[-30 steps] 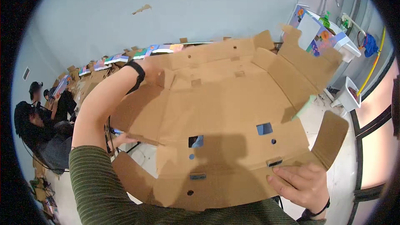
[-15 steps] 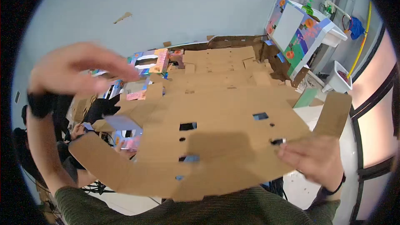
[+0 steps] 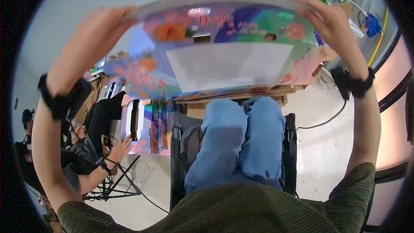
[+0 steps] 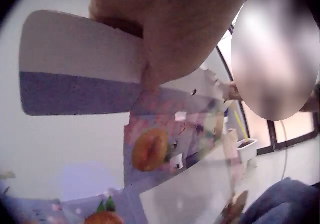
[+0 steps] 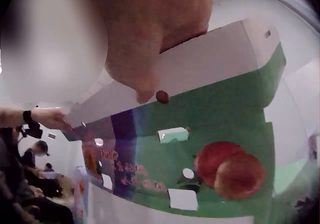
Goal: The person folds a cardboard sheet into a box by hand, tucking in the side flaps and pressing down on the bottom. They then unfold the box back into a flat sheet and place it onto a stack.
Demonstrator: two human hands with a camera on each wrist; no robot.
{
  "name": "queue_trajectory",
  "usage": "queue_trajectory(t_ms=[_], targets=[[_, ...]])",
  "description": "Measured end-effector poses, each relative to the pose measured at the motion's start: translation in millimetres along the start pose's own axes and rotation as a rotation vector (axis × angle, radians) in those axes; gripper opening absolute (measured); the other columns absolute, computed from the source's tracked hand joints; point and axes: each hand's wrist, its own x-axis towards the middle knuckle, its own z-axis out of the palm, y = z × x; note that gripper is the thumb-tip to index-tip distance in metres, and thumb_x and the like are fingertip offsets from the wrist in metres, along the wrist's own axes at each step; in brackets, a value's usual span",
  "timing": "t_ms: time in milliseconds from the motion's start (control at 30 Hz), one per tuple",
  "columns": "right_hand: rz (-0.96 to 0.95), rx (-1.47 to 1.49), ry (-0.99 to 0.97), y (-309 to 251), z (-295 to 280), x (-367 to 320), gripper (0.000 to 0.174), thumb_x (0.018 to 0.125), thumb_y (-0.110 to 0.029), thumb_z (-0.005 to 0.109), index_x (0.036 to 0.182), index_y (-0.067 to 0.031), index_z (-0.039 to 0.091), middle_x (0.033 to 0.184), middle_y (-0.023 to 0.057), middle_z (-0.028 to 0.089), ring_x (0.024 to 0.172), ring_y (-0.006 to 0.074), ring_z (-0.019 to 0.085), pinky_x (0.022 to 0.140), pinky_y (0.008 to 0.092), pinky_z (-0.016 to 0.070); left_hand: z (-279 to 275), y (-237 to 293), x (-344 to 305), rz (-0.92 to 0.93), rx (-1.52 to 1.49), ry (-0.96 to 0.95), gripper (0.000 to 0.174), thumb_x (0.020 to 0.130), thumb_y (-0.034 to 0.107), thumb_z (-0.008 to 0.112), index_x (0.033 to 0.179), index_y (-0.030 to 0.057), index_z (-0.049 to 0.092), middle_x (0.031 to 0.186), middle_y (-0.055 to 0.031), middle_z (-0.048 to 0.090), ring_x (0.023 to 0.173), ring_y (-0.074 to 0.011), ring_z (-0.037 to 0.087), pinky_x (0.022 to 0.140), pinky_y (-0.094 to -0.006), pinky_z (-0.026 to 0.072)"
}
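the left hand (image 3: 97, 34) and right hand (image 3: 330, 20) gripped the printed cardboard (image 3: 224, 51) near opposite ends, its long axis spanning between them.

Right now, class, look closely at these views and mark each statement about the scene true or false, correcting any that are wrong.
1. Only the right hand grips the cardboard piece. False: the left hand grips it too.
2. In the head view, the cardboard's printed side faces the wearer. True.
3. The wearer's trousers are red. False: they are blue.
4. The right wrist view shows printed fruit on a green area. True.
5. The yellow hose is at the head view's left. False: it is at the right.
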Motion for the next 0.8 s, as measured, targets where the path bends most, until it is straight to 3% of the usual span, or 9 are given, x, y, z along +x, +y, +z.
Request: queue_trajectory(t_ms=[167, 267, 300, 400, 433, 533, 700, 767, 800], targets=[[0.084, -0.272, 0.053, 61, 35, 48, 0.038, 0.095, -0.003, 0.062, 0.132, -0.0117, 0.064, 0.105, 0.0102, 0.076, 0.086, 0.0312, 0.073, 0.076, 0.0394, 0.0566, 50, -59, 85, -0.022, 0.344, 0.2, 0.044, 0.1, 0.01, 0.057, 0.143, 0.0168, 0.057, 0.108, -0.0176, 0.072, 0.095, -0.0385, 0.069, 0.078, -0.047, 0.0555], [-0.03, -0.359, 0.287, 55, 48, 64, 0.033, 0.094, -0.002, 0.059, 0.125, -0.0093, 0.067, 0.096, 0.0086, 0.078, 0.081, 0.0264, 0.075, 0.07, 0.0358, 0.0584, 54, -36, 115, -0.097, 0.455, 0.356, 0.033, 0.096, 0.008, 0.066, 0.129, 0.0038, 0.067, 0.106, -0.0229, 0.074, 0.093, -0.0268, 0.076, 0.077, -0.037, 0.0599], [-0.095, -0.359, 0.407, 51, 53, 62, 0.03, 0.094, -0.001, 0.057, 0.121, -0.0077, 0.068, 0.091, 0.0081, 0.079, 0.08, 0.0238, 0.077, 0.068, 0.0337, 0.0593, 50, -18, 114, -0.16, 0.414, 0.294, 0.038, 0.097, 0.006, 0.064, 0.134, 0.0067, 0.065, 0.112, -0.0227, 0.074, 0.097, -0.0285, 0.076, 0.082, -0.0401, 0.0601], [-0.052, -0.448, 0.314, 70, 78, 25, 0.042, 0.088, -0.002, 0.064, 0.127, -0.0178, 0.069, 0.115, 0.0093, 0.075, 0.099, 0.0252, 0.075, 0.078, 0.0347, 0.0587, 108, -36, 89, -0.052, 0.447, 0.415, 0.057, 0.095, 0.005, 0.058, 0.149, 0.0229, 0.052, 0.116, -0.0119, 0.073, 0.097, -0.0331, 0.071, 0.079, -0.0439, 0.0581], [-0.103, -0.441, 0.335, 69, 98, 11, 0.045, 0.088, -0.002, 0.062, 0.129, -0.0205, 0.069, 0.121, 0.0069, 0.074, 0.104, 0.024, 0.073, 0.082, 0.0344, 0.0602, 127, -23, 81, -0.005, 0.412, 0.44, 0.064, 0.09, 0.003, 0.059, 0.15, 0.0241, 0.052, 0.12, -0.0075, 0.073, 0.099, -0.0276, 0.073, 0.079, -0.0396, 0.06], [-0.091, -0.3, 0.172, 55, 159, -42, 0.049, 0.087, -0.003, 0.06, 0.132, -0.0218, 0.066, 0.123, 0.008, 0.073, 0.108, 0.0254, 0.072, 0.089, 0.0387, 0.0593, 204, 2, 59, 0.031, 0.322, 0.271, 0.051, 0.087, 0.008, 0.061, 0.138, 0.0118, 0.056, 0.117, -0.0066, 0.072, 0.093, -0.0231, 0.072, 0.07, -0.0371, 0.0586], [0.119, 0.006, -0.14, 15, 267, -138, 0.042, 0.089, -0.008, 0.058, 0.128, -0.0217, 0.066, 0.114, 0.0109, 0.074, 0.099, 0.0299, 0.073, 0.081, 0.0411, 0.0603, 337, 53, 9, 0.071, -0.008, -0.099, 0.048, 0.085, 0.011, 0.062, 0.132, 0.0035, 0.057, 0.108, -0.0126, 0.071, 0.084, -0.0252, 0.072, 0.063, -0.0364, 0.0571], [0.284, 0.02, -0.624, -2, 300, -176, 0.044, 0.088, -0.008, 0.059, 0.128, -0.0222, 0.067, 0.109, 0.0132, 0.075, 0.092, 0.0299, 0.074, 0.078, 0.0421, 0.0595, 401, 75, -23, 0.067, -0.193, -0.363, 0.042, 0.087, 0.009, 0.059, 0.128, 0.0022, 0.058, 0.088, -0.0151, 0.071, 0.079, -0.0287, 0.072, 0.063, -0.0421, 0.0567], [0.288, 0.134, -0.699, -10, 308, -188, 0.045, 0.087, -0.008, 0.058, 0.13, -0.0226, 0.067, 0.103, 0.0153, 0.075, 0.087, 0.0311, 0.073, 0.076, 0.0436, 0.0588, 423, 84, -36, 0.132, -0.275, -0.395, 0.039, 0.088, 0.01, 0.058, 0.125, 0.0023, 0.059, 0.082, -0.0148, 0.07, 0.077, -0.0302, 0.072, 0.064, -0.0435, 0.057]])
